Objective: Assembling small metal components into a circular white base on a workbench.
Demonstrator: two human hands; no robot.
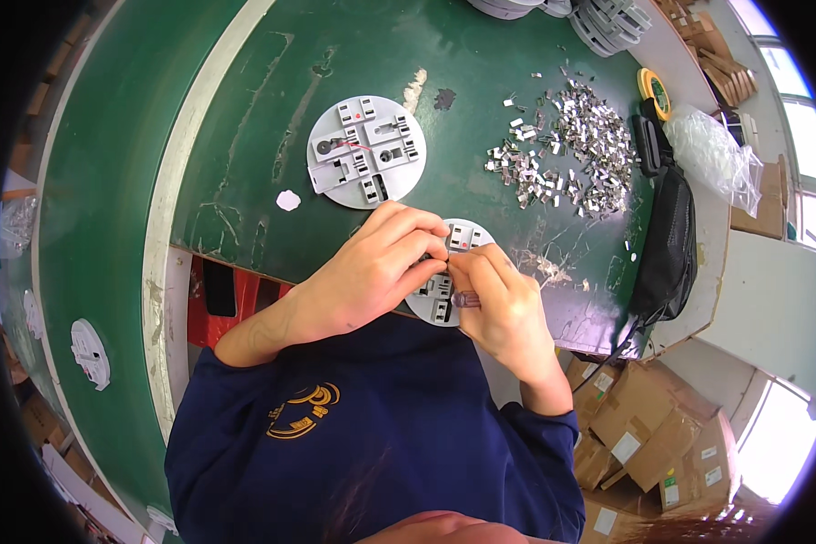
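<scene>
Both hands meet over the smaller-looking grey disc [467, 236] at the near edge of the green worktop [480, 82], just in front of the person's dark blue shirt [408, 399]. The left hand [383, 263] comes in from the left, its fingers bent toward the thumb at the middle of the disc; the fingertips hide whatever lies between them, so I cannot tell whether it grips a small part. The right hand [506, 304] is closed around a short see-through handle [465, 298], its thumb and forefinger close against the left fingertips. Raised white blocks with slots show on the disc above and below the fingers.

Farther up the worktop lies a second grey disc [367, 152], with similar blocks and a thin red wire [358, 146] on it. A white scrap [287, 199] lies to its lower left. To the right spreads a loose heap of small metal clips [594, 136]. Beyond them are a yellow roll of tape [655, 94], a clear plastic bag [712, 154] and a black bag [669, 245].
</scene>
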